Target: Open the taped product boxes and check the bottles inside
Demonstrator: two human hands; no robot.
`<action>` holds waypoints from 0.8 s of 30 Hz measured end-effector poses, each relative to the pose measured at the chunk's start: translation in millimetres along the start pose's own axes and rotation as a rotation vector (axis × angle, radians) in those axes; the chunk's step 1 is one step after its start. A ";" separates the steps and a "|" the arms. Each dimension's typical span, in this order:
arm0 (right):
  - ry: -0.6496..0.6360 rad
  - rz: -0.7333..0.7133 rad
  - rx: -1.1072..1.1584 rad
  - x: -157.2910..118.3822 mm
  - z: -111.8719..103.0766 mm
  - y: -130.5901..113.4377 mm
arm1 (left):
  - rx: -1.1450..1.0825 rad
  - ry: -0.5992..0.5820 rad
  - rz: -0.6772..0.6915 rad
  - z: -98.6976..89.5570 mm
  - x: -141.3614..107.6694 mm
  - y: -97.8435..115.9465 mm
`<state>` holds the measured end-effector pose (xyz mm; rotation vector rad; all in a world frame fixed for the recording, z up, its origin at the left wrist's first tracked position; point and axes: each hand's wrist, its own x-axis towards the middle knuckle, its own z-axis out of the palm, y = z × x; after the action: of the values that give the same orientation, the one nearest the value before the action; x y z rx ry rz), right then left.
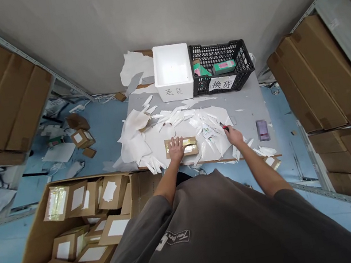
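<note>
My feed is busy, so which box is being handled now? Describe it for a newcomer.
From the white foam box at the far end of the grey table, come across the white scraps to the near edge. There a small cardboard box lies flat under the left hand, its top banded with shiny tape, no white label showing.

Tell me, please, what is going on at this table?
A person is working at a grey table. Their left hand rests flat on a small brown cardboard box with shiny tape, and their right hand holds a red-and-black box cutter to the right of it. White scraps of wrapping lie around the box. At the far end stand a white foam box and a black plastic crate holding green packages.
</note>
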<state>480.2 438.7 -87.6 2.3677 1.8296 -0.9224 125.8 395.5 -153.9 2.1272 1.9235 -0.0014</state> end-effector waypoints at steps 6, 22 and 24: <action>-0.061 -0.056 0.386 -27.2 48.7 1.5 | -0.040 0.027 -0.048 -2.8 6.7 7.6; -0.025 0.142 0.610 51.3 121.6 -163.4 | -0.094 -0.162 -0.248 -35.4 -50.7 6.0; -0.052 0.097 0.536 55.1 113.6 -170.6 | -0.085 -0.168 -0.212 -38.9 -53.7 2.7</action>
<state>286.9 501.4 -149.1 2.6421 1.5792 -1.6124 115.2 350.7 -106.1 1.8001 2.0002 -0.1335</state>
